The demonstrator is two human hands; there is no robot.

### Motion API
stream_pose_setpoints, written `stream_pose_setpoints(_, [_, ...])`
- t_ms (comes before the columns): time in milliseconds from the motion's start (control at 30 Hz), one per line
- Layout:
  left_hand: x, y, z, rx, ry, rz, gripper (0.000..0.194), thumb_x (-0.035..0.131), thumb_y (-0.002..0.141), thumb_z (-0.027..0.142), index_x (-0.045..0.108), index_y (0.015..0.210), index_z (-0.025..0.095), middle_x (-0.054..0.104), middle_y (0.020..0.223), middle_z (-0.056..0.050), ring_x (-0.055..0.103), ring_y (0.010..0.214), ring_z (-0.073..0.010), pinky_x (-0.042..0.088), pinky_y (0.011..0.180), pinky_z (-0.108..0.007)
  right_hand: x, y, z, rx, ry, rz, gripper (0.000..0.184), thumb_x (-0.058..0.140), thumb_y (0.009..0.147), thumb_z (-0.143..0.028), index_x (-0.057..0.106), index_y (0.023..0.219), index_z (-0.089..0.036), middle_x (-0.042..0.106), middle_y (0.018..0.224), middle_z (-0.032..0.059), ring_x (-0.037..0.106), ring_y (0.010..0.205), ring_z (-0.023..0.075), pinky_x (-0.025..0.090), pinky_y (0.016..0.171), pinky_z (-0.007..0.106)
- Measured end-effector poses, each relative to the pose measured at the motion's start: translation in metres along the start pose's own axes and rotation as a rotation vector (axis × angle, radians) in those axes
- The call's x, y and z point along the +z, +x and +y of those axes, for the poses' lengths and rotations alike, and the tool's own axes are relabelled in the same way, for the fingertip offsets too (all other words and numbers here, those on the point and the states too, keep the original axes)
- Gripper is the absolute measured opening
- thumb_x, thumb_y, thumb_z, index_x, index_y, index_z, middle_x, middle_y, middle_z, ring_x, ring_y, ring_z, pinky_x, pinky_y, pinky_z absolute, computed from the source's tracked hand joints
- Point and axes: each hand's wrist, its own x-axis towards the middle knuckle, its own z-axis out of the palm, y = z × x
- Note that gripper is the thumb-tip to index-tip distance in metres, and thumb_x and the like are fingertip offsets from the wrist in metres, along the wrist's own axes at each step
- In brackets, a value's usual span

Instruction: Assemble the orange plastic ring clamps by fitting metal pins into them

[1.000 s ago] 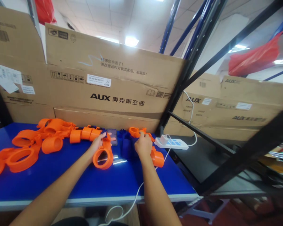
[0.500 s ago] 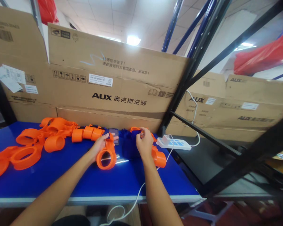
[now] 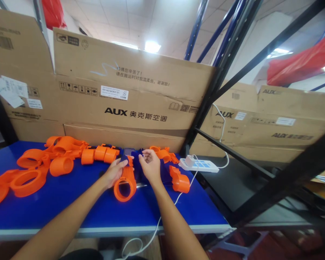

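Left hand (image 3: 115,173) pinching orange ring piece (image 3: 128,172), ring below grip | right hand (image 3: 151,166): grip unclear | both left of power strip (image 3: 206,165)

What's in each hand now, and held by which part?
Left hand: the orange ringed part, held by its narrow end, ring toward the near table edge. Right hand: can't tell whether its curled fingers hold anything.

Blue tbl (image 3: 97,213) w/ orange pcs (image 3: 87,156), phone (image 3: 129,152) nr back edge
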Motion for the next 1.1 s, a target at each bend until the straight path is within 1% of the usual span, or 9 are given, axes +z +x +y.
stream_pose_setpoints(100, [-0.002,0.004,0.001,0.023,-0.050,0.016,0.053,0.077,0.080,0.031,0.064,0.129,0.013,0.075,0.107,-0.015,0.074,0.092,-0.0280,0.059,0.082,-0.037,0.003,-0.002,-0.006,0.047,0.170,-0.183,0.034,0.076,0.078,-0.044,0.067,0.104,-0.023,0.067,0.091,0.0052,0.064,0.083,0.0210,0.055,0.075,0.034])
stream_pose_setpoints(267, [-0.007,0.010,0.006,-0.024,-0.153,-0.014,0.055,0.069,0.087,0.040,0.059,0.134,0.014,0.075,0.111,-0.016,0.073,0.098,-0.0297,0.057,0.088,-0.041,0.007,-0.006,-0.008,0.048,0.194,-0.384,0.044,0.071,0.085,-0.049,0.068,0.122,-0.026,0.069,0.119,0.0077,0.065,0.105,0.0242,0.055,0.090,0.039])
stream_pose_setpoints(367, [-0.010,0.011,0.010,-0.038,-0.195,-0.061,0.051,0.064,0.091,0.043,0.059,0.132,0.014,0.075,0.110,-0.015,0.072,0.099,-0.0294,0.055,0.090,-0.040,0.007,-0.007,-0.008,-0.017,0.182,-0.490,0.049,0.067,0.090,-0.049,0.063,0.134,-0.029,0.060,0.137,0.0079,0.059,0.122,0.0241,0.049,0.104,0.041])
stream_pose_setpoints(500, [-0.014,0.010,0.011,-0.059,-0.219,-0.082,0.038,0.064,0.091,0.042,0.066,0.117,0.014,0.077,0.102,-0.013,0.073,0.096,-0.0294,0.055,0.090,-0.039,0.005,-0.008,-0.007,-0.130,0.059,-0.568,0.050,0.063,0.095,-0.046,0.057,0.143,-0.032,0.051,0.147,0.0072,0.045,0.140,0.0239,0.035,0.118,0.042])
stream_pose_setpoints(567, [-0.015,0.009,0.010,-0.076,-0.229,-0.085,0.036,0.065,0.091,0.043,0.067,0.111,0.014,0.076,0.103,-0.014,0.073,0.098,-0.0311,0.055,0.091,-0.041,0.004,-0.009,-0.006,-0.167,-0.024,-0.575,0.051,0.063,0.095,-0.043,0.054,0.145,-0.033,0.048,0.148,0.0068,0.043,0.141,0.0239,0.032,0.120,0.042])
stream_pose_setpoints(633, [-0.015,0.008,0.009,-0.082,-0.238,-0.093,0.038,0.065,0.090,0.044,0.067,0.113,0.014,0.076,0.107,-0.015,0.072,0.102,-0.0328,0.054,0.093,-0.043,0.005,-0.010,-0.005,-0.192,-0.061,-0.551,0.051,0.063,0.096,-0.042,0.053,0.145,-0.034,0.048,0.148,0.0069,0.046,0.139,0.0242,0.036,0.118,0.041])
stream_pose_setpoints(767, [-0.011,0.008,0.008,-0.061,-0.215,-0.076,0.042,0.067,0.089,0.038,0.064,0.123,0.013,0.074,0.116,-0.016,0.069,0.111,-0.0325,0.053,0.097,-0.044,0.005,-0.009,-0.004,-0.222,-0.053,-0.429,0.044,0.061,0.096,-0.040,0.059,0.140,-0.032,0.057,0.141,0.0072,0.053,0.132,0.0242,0.040,0.115,0.042])
stream_pose_setpoints(933, [-0.014,0.016,0.006,0.174,-0.149,0.070,0.047,0.077,0.078,0.019,0.066,0.123,0.018,0.072,0.125,-0.011,0.065,0.120,-0.0277,0.049,0.104,-0.040,-0.005,-0.003,-0.003,-0.161,-0.037,-0.298,0.039,0.064,0.093,-0.042,0.068,0.129,-0.026,0.069,0.128,0.0085,0.063,0.119,0.0266,0.048,0.106,0.044])
stream_pose_setpoints(1100, [-0.022,0.023,0.004,0.263,-0.050,0.230,0.040,0.082,0.076,0.029,0.072,0.114,0.019,0.072,0.123,-0.010,0.066,0.116,-0.0262,0.053,0.095,-0.037,-0.014,0.000,-0.003,-0.141,-0.025,-0.326,0.035,0.068,0.090,-0.042,0.072,0.120,-0.024,0.071,0.126,0.0082,0.064,0.120,0.0278,0.047,0.108,0.046])
